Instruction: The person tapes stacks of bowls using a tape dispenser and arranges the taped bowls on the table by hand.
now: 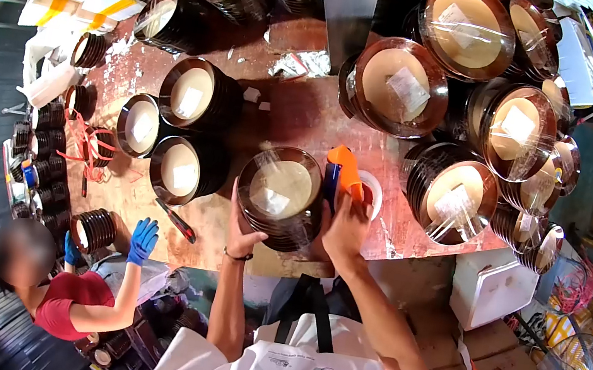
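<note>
A stack of brown-rimmed bowls (282, 186) stands at the table's front, clear wrap over its top and a white packet inside. My left hand (243, 232) grips the left side of this stack, thumb at its front. To the right of the stack, my right hand (346, 229) is closed round an orange and blue tape dispenser (346, 168) with a pale tape roll. The fingertips of my right hand are partly hidden. Three similar stacks (190, 94) stand to the left, and a red and black cutter (176, 221) lies near the front edge.
Many wrapped bowl stacks (458, 200) crowd the right and back of the wooden table (260, 261). A metal post (346, 17) rises at the back. At the left, a co-worker in blue gloves (144, 240) is beside another stack (93, 229). A white foam box (493, 287) sits at the right.
</note>
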`<state>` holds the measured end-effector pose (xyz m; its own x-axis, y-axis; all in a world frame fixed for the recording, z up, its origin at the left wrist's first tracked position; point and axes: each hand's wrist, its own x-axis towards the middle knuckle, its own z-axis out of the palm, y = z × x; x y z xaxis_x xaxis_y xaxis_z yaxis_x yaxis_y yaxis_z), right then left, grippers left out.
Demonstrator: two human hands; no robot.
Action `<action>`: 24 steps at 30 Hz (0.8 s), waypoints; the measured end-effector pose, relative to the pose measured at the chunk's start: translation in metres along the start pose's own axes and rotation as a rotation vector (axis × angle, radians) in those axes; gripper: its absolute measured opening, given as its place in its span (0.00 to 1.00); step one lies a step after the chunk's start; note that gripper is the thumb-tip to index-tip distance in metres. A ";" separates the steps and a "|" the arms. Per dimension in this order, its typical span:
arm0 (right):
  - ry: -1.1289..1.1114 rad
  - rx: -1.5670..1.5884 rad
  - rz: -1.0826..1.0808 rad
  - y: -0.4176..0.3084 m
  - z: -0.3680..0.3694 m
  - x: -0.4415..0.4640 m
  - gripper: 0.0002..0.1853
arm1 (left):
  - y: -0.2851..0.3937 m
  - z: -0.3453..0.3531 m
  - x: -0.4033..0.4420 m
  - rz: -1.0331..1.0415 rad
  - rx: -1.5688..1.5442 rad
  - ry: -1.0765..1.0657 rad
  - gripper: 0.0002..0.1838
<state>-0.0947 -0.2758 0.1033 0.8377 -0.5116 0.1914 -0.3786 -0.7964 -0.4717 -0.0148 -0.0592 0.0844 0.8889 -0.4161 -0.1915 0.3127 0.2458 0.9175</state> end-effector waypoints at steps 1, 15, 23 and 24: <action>-0.069 0.101 0.060 0.007 -0.001 -0.005 0.23 | 0.008 0.011 -0.005 -0.007 -0.027 0.023 0.72; -0.110 0.164 0.017 0.073 0.012 -0.010 0.27 | 0.018 0.116 -0.001 -0.019 0.049 0.434 0.25; -0.322 0.030 -0.053 0.053 0.007 0.006 0.26 | -0.005 0.079 -0.006 -0.023 0.064 0.814 0.18; -0.243 0.040 -0.118 0.053 0.008 0.007 0.26 | -0.001 0.078 -0.008 -0.098 0.058 0.812 0.19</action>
<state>-0.1054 -0.3193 0.0729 0.9468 -0.3196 0.0377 -0.2606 -0.8302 -0.4927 -0.0481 -0.1245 0.1124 0.8306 0.3355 -0.4445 0.4038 0.1867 0.8956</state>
